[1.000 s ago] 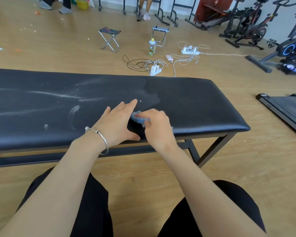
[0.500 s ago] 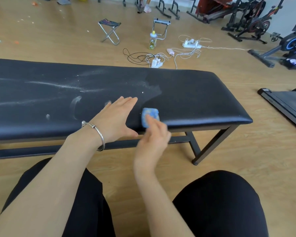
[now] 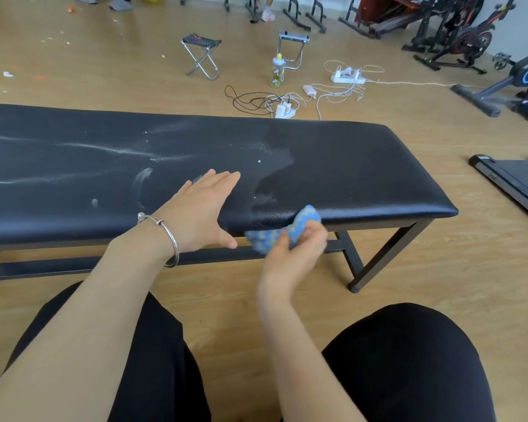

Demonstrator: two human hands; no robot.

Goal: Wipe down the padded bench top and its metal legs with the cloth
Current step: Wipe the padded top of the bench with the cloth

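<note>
A long black padded bench top [image 3: 348, 166] runs across the view, streaked with white dust on its left half and darker on its right. My left hand [image 3: 200, 210] lies flat on the near part of the pad, fingers spread, a silver bangle on the wrist. My right hand [image 3: 293, 254] grips a blue and white cloth [image 3: 282, 231] pressed against the pad's near front edge. Black metal legs [image 3: 378, 260] and a lower rail [image 3: 73, 264] show under the pad at right.
A wooden floor lies beyond the bench with a folding stool [image 3: 202, 54], a bottle [image 3: 277, 71], power strips and tangled cables [image 3: 290, 102]. Exercise bikes [image 3: 470, 41] stand at back right; a treadmill edge [image 3: 512, 184] lies at right. My knees in black trousers are below.
My right hand has slid the cloth from the top of the pad toward me and down over the near front edge. My left hand has stayed flat on the pad.
</note>
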